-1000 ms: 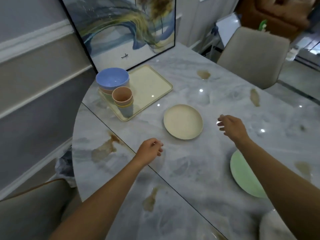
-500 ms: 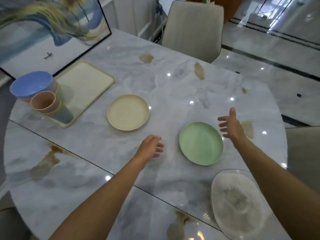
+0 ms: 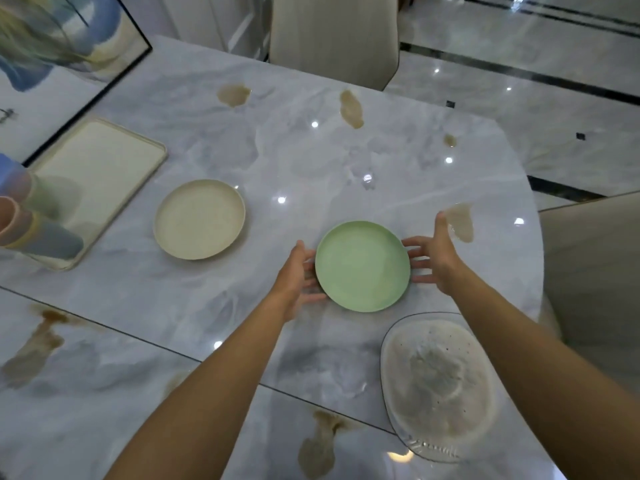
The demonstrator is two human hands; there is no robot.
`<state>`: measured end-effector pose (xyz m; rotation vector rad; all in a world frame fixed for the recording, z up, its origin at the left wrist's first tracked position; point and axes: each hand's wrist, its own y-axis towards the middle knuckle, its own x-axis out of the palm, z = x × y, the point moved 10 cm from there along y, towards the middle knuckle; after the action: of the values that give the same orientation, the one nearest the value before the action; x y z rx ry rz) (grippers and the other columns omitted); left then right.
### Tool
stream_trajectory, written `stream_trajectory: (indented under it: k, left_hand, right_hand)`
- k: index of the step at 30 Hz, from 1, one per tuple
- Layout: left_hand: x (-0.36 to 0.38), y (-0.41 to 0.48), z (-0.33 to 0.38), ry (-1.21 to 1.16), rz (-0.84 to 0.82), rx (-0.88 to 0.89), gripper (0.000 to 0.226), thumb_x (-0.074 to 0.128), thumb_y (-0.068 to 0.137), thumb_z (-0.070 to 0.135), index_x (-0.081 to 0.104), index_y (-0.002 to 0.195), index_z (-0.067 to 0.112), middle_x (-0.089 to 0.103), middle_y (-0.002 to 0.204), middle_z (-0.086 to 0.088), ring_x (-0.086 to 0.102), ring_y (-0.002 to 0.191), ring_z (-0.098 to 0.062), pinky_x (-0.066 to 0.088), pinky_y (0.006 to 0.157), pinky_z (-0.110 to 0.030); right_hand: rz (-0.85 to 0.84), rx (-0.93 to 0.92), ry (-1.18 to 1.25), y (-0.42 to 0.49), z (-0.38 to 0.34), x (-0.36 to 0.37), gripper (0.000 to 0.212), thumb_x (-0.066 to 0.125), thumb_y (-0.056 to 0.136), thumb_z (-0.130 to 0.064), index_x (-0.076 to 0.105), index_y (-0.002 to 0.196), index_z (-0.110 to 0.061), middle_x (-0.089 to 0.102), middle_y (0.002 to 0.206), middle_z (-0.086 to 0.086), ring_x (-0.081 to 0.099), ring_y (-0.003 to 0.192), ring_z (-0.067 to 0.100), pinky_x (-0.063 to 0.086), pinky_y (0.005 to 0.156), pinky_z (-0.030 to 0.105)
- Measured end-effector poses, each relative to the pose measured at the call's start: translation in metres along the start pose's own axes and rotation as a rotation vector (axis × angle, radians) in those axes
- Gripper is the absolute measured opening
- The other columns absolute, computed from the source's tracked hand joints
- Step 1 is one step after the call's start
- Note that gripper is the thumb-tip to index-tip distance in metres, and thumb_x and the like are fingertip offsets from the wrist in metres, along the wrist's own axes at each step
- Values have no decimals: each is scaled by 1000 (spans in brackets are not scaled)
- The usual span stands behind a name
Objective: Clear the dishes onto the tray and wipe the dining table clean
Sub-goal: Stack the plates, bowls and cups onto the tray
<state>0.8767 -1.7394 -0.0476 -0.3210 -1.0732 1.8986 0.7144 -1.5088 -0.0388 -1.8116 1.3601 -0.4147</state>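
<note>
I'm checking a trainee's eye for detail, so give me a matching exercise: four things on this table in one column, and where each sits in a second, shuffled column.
Things:
1. green plate
2. cream plate
3. tray
4. glass dish

Places:
a. carries the stacked cups
b. between the left hand and the right hand
c. nearest the camera, on the right
d. between the tray and the green plate

Pairs: 1-b, 2-d, 3-a, 4-c

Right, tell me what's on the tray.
The cream tray holds a stack of cups, pink uppermost, and a blue bowl beside it, both at its left end. The frame edge cuts off the bowl; the tray surface beneath both is covered.
</note>
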Motion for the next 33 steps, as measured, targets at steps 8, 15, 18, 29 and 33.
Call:
stream_trajectory:
  k: [8,15,18,29,33]
  left_hand:
    - [-19,-6,15,-46,32,58,57,30,110,56,60,140,18,64,127,-4,64,120,-29,57,97,-57]
    - [-84,-21,50,-93,107,112,58,30,109,56,63,137,18,64,132,-9,64,120,-32,55,100,-61]
    - [-122,-28,66,-132,150,124,61,28,109,59,64,136,17,65,130,-9,64,119,-31,58,94,-58]
    - [-247,-38,110,-197,269,140,104,6,90,88,60,144,18,64,130,-10,63,119,-32,55,100,-61]
    - [-278,-30,121,-204,297,150,106,4,89,89,62,142,18,65,130,-10,63,119,-29,58,95,-57]
  right_hand:
    - [-67,-8,22,-4,-19,18,104,7,89,-88,74,116,-12,71,114,13,67,107,31,58,91,48]
    - [-161,-30,19,-14,-48,88,102,9,90,-87,73,117,-13,72,117,13,68,108,31,58,93,49]
    - [-201,-42,11,-22,-63,128,101,11,90,-87,73,118,-12,73,116,13,68,107,31,58,93,50]
    - [-319,-68,-53,-38,-102,269,92,18,95,-81,65,126,-9,70,118,12,68,107,31,59,90,50]
    - [-314,-92,-64,-36,-114,305,86,19,98,-78,64,125,-9,69,116,10,67,104,27,58,84,45]
